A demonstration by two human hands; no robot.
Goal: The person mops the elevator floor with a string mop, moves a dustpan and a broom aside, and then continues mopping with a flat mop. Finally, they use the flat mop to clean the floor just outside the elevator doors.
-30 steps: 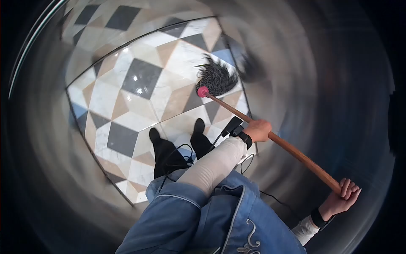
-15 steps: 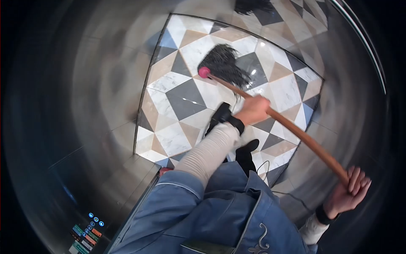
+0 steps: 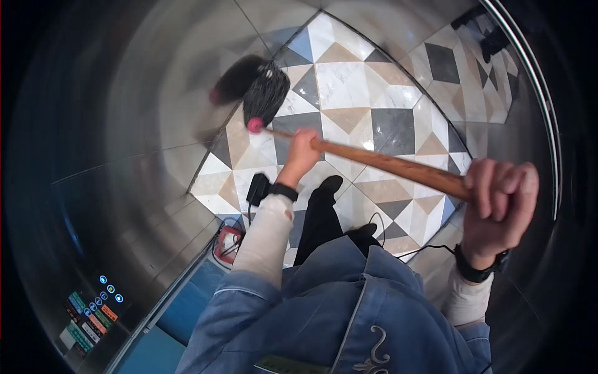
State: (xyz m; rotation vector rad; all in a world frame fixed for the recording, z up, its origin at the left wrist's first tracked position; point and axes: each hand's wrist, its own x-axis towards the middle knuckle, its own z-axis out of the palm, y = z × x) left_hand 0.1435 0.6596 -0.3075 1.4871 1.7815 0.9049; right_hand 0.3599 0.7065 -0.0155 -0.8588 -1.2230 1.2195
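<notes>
My left hand (image 3: 303, 153) is wrapped round the thin lower part of a wooden mop handle (image 3: 392, 164). Up near the handle's thick end, at the right, my right hand (image 3: 502, 202) is closed on it. The handle slants down to a pink connector (image 3: 255, 124) and a dark, stringy mop head (image 3: 268, 92). That mop head lies at the left edge of the patterned tile floor (image 3: 339, 84), against the metal wall, which mirrors it.
A metal handrail (image 3: 541, 93) curves along the right wall. Lit buttons (image 3: 111, 288) and coloured labels are at lower left. Beside my left arm are a black box (image 3: 258, 189) and a red container (image 3: 229, 243) with cables. A black cable (image 3: 423, 249) runs behind my feet.
The mop head has moved left across the tiles to the wall. My left hand has shifted left, and my right hand has come up and nearer the camera. The view has turned.
</notes>
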